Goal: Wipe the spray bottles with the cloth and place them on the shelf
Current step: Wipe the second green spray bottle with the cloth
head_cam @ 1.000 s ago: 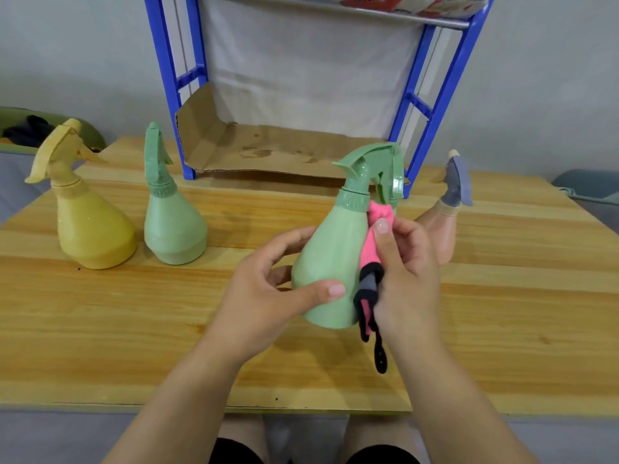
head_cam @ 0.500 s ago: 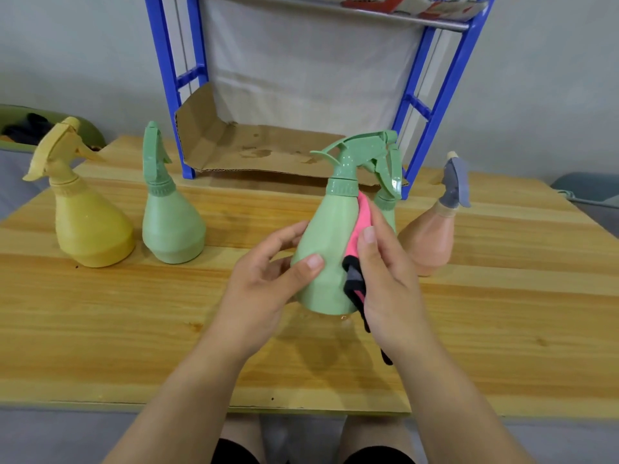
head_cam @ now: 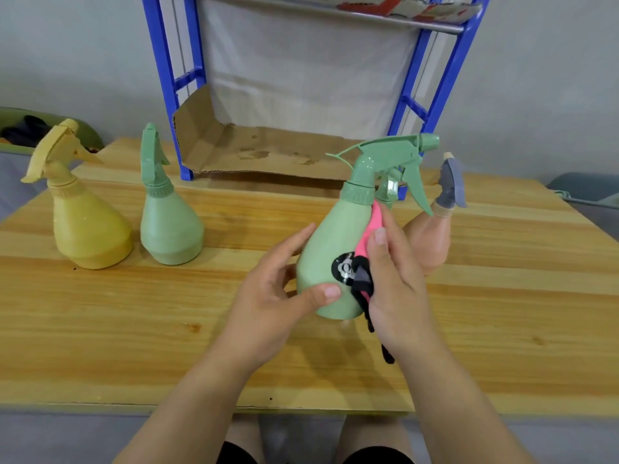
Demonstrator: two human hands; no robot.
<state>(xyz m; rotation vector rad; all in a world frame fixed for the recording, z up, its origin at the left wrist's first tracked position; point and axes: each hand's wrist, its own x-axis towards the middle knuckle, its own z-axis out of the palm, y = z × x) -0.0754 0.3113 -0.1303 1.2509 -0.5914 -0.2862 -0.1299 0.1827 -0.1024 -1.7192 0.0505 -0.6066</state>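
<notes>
My left hand (head_cam: 271, 306) grips the base of a green spray bottle (head_cam: 330, 249), held tilted above the table, nozzle pointing right, a round black label facing me. My right hand (head_cam: 397, 283) presses a pink and black cloth (head_cam: 366, 262) against the bottle's right side. A yellow spray bottle (head_cam: 85, 222) and a second green spray bottle (head_cam: 169, 222) stand at the left. A peach spray bottle with a grey trigger (head_cam: 432, 236) stands behind my right hand, partly hidden. The blue shelf (head_cam: 167, 82) stands at the back, its lowest level lined with cardboard (head_cam: 268, 152).
The wooden table (head_cam: 134, 329) spans the view, its front edge close to my knees. Another green trigger head (head_cam: 390, 185) shows just behind the held bottle. A dark green object (head_cam: 20, 128) lies off the table at the far left.
The held bottle has turned in my hands: its nozzle now points right and the black label faces me. My right hand with the cloth has slid along the bottle's side.
</notes>
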